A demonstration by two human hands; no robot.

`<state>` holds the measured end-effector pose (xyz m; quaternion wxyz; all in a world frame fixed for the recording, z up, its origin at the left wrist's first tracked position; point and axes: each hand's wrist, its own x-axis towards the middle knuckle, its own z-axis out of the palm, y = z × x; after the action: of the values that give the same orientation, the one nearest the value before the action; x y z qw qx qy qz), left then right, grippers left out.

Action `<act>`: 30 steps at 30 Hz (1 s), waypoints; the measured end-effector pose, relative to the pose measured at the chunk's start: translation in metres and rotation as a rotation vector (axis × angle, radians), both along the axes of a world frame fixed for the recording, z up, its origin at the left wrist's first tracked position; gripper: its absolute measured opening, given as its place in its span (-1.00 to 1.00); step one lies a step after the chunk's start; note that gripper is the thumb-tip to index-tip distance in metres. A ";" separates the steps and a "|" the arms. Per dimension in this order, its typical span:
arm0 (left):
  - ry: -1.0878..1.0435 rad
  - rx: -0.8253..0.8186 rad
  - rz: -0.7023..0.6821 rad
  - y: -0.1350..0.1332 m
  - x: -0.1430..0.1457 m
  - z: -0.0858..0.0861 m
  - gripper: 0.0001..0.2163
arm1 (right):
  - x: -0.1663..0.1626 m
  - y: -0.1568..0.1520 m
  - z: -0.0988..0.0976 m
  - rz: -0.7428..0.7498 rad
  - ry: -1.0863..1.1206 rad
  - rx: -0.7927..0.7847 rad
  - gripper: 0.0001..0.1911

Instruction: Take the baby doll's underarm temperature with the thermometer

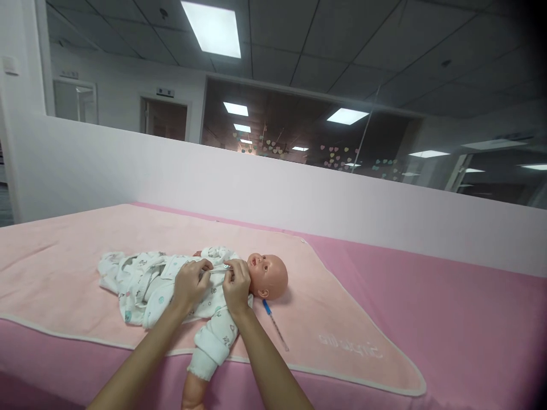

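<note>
Because your left hand [192, 283] and right hand [237, 285] both seem to pinch the front of the patterned suit [164, 287], an uneven pull could skew the cloth or drag the doll [273, 276] sideways. Each grip looks closed on fabric, though you cannot tell what the fingers cover. The doll lies on its back on the mat [329, 307], head toward the right edge; its near arm [195, 392] pokes past the near edge between your forearms, where a bump could tug the body. The slim blue-capped stick [277, 327] lies just beside your right forearm, so a wide elbow could sweep it over that near edge. You have more room rightward past the head, where the bench [461, 302] stretches beyond the mat's right edge
</note>
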<state>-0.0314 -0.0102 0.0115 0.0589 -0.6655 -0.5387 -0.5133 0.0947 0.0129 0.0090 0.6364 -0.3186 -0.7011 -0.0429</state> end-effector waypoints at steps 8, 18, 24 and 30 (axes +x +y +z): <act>-0.079 0.084 -0.177 -0.004 -0.001 -0.008 -0.77 | -0.003 -0.011 0.008 -0.008 -0.162 -0.006 -0.71; -0.084 0.096 -0.085 -0.005 0.002 -0.006 -0.86 | -0.005 -0.016 0.010 -0.006 -0.353 0.028 -0.80; -0.050 0.082 -0.134 -0.007 0.002 -0.004 -0.83 | -0.005 -0.014 0.009 -0.014 -0.318 0.033 -0.82; -0.270 0.127 -0.180 -0.004 0.003 -0.011 -0.80 | -0.005 -0.016 0.011 0.022 -0.380 0.008 -0.85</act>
<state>-0.0284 -0.0147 0.0010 -0.0185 -0.6309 -0.4466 -0.6342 0.0894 -0.0026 0.0203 0.4940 -0.2946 -0.8121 -0.0982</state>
